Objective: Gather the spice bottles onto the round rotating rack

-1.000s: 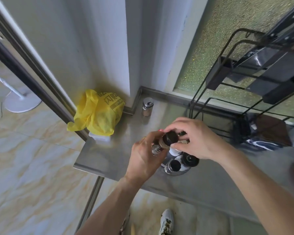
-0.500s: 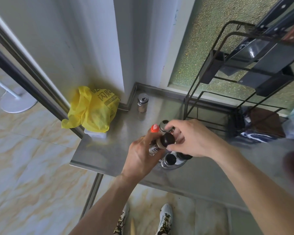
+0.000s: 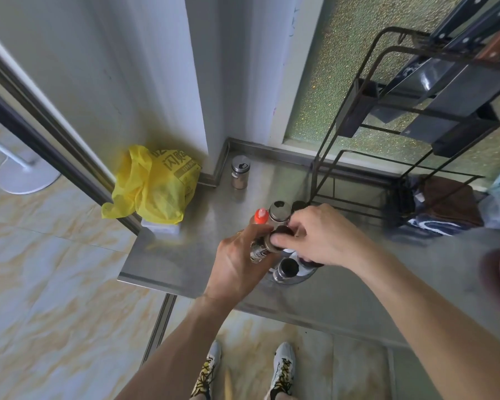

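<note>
Handling: the dark-capped spice bottle point(image 3: 267, 244) looked small, rigid and light, probably glass or hard plastic, so likely smooth and breakable if dropped. The barrel below the cap seemed the safest place to hold; the cap alone might turn or come loose.

Appearance: a short cylinder with a dark round cap and a printed label, tilted with its cap toward the right.

Left hand point(image 3: 237, 264): fingers curled closed around the barrel of the dark-capped spice bottle, holding it just above the near-left edge of the rack.

Right hand point(image 3: 319, 236): fingertips pinched on that bottle's cap; whether it was twisting or only steadying could not be told.

Round rotating rack point(image 3: 302, 274): a shiny metal disc on the steel counter point(image 3: 185, 255), mostly hidden under the hands. One black-lidded bottle point(image 3: 285, 269) stood upright on its near side.

Other bottles by the rack: a red-tipped bottle point(image 3: 261, 216) and a silver-lidded jar point(image 3: 280, 213) stood just beyond the hands; whether they sat on the rack could not be told.

Bottle not yet gathered: a metal-lidded shaker point(image 3: 240, 172) stood alone at the far corner of the counter, well apart from the rack.

Surroundings: a yellow plastic bag point(image 3: 153, 184) sat at the counter's far left end; a black wire rack point(image 3: 401, 134) rose at the far right.
</note>
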### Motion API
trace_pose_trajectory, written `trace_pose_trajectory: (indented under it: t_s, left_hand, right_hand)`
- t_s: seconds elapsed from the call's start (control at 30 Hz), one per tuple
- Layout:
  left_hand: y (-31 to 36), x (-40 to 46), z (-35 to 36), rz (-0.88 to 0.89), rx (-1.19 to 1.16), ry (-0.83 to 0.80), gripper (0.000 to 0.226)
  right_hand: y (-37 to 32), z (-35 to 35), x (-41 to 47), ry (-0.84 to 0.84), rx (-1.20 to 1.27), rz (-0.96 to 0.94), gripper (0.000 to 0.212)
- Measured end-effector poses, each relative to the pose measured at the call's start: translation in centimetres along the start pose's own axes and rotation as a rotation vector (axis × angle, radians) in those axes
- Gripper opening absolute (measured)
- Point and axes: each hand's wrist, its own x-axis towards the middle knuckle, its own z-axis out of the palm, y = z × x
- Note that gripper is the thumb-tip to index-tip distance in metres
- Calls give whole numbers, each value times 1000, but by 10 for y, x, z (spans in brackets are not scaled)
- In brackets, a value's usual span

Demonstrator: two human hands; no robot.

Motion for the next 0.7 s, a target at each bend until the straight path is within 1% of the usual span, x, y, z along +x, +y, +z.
trace_pose_trajectory:
  t_s: [0.03,0.07,0.13,0.17,0.23,0.3,0.33,0.4,0.47,0.57,0.63,0.7]
  left_hand:
    - [0,0,1,-1,-1,-5,43]
    - [0,-1,1,-7,-3,-5,42]
    - [0,0,1,-24,-5,3,43]
    - [0,1,1,-24,-1,6,43]
    - [-2,0,2,-18,-4,-3,42]
    - [-4,-2,2,-32,-27,-8,42]
    - [-3,-2,2,-38,-32,-5,42]
    - [-2,1,3,-34,-16,22,41]
    - [2,5,5,-19,44,81,39]
    - [0,8,10,-12,82,133,38]
    - [-6,8,12,-31,44,89,44]
    - [-18,7,14,-54,19,8,55]
  right_hand:
    - [0,0,0,49,-91,10,50]
    - [0,-1,0,77,-84,40,55]
    - [2,-1,1,29,71,21,43]
    - [1,-1,1,-19,122,7,42]
    - [0,2,3,-46,109,34,35]
    - [1,4,5,-12,49,47,40]
    - [1,6,5,5,58,32,41]
    - [0,10,6,32,120,7,36]
    - [-1,15,5,103,155,14,33]
    - [-3,22,11,168,84,2,30]
    - [-5,25,15,176,24,-8,28]
    - [-7,32,18,163,-78,0,28]
